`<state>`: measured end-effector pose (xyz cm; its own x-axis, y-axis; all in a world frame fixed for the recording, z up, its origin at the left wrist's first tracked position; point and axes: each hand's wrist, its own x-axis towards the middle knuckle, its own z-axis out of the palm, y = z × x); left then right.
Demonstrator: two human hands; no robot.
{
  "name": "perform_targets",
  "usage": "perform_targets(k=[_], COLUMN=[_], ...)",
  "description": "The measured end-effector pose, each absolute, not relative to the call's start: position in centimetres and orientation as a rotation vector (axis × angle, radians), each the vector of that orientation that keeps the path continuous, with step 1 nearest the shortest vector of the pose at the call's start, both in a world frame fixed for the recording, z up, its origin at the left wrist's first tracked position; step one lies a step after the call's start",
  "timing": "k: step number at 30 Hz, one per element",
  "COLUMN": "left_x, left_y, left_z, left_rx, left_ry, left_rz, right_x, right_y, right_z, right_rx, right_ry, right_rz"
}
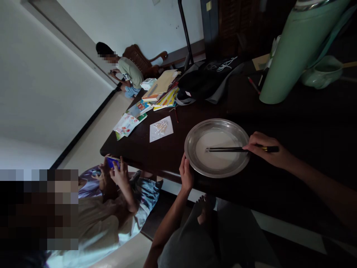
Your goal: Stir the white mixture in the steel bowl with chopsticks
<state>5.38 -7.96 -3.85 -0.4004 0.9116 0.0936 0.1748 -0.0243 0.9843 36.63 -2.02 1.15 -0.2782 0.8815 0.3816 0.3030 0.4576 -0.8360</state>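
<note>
A round metal basin (192, 143) stands near the edge of the dark table, with a whitish liquid (217, 158) in it. My left hand (186, 174) grips the basin's near left rim; its thumb and fingertips are partly hidden there. In my right hand (264, 147), closed above the basin's right rim, is a pair of dark chopsticks (227, 149). Their tips reach into the middle of the liquid, where a small pale bit shows at the ends. Left of the basin, several cotton swabs (161, 127) lie on a white paper sheet (154, 137).
Books and papers (160, 93) are piled at the table's far left, beside a black bag (198, 85). A tall green flask (292, 56) and a green cup (322, 72) stand at the right. One person (111, 219) sits close on the left with a phone (113, 162); others sit beyond.
</note>
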Motion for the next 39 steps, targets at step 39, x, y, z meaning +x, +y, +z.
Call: perform_targets(k=[39], left_x=[5.4], left_y=[-8.1], left_z=[-3.5], left_rx=[1.158], left_ry=[1.628], left_rz=[1.459], right_x=[37.9], right_y=[-2.0], right_z=[1.6], right_rx=[-1.070], right_ry=[-1.569], right_rz=[0.821])
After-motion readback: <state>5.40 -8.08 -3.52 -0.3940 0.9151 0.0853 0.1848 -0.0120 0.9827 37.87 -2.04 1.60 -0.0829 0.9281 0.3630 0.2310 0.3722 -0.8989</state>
